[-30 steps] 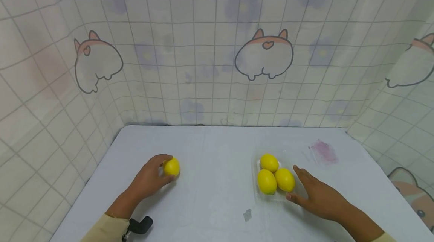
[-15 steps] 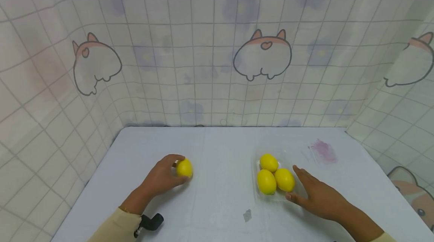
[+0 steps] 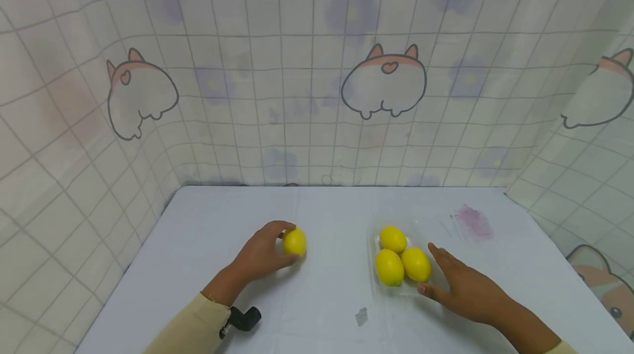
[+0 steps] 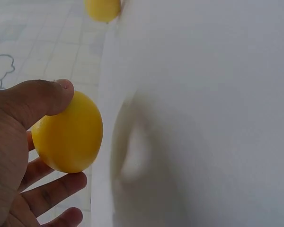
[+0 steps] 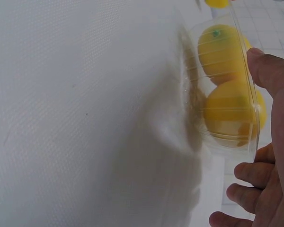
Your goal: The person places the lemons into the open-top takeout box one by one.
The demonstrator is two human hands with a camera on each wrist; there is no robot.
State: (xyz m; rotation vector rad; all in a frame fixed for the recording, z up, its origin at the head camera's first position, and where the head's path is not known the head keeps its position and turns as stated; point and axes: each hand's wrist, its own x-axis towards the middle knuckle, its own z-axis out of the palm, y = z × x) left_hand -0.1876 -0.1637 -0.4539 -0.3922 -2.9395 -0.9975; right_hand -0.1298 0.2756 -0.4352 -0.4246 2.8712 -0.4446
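Note:
My left hand (image 3: 264,252) holds a lemon (image 3: 295,242) between thumb and fingers, left of the table's middle. In the left wrist view the thumb lies over the lemon (image 4: 71,135), with fingertips beneath it and the table surface beside it. To the right stands a clear plastic container (image 3: 375,282) with three lemons (image 3: 389,267) inside. My right hand (image 3: 468,288) rests along its right side, fingers fairly straight. The thumb touches the rim in the right wrist view, where the container's wall (image 5: 199,109) shows two lemons (image 5: 232,113) through it.
The white table (image 3: 327,205) meets a checked cloth wall (image 3: 307,95) at the back and sides. A grey patch (image 3: 361,316) and a pinkish smear (image 3: 473,222) mark the tabletop. A black device (image 3: 245,319) is strapped at the left wrist.
My left hand has moved rightward across the table with the lemon, toward the container. The right hand and the container with its lemons have stayed in place.

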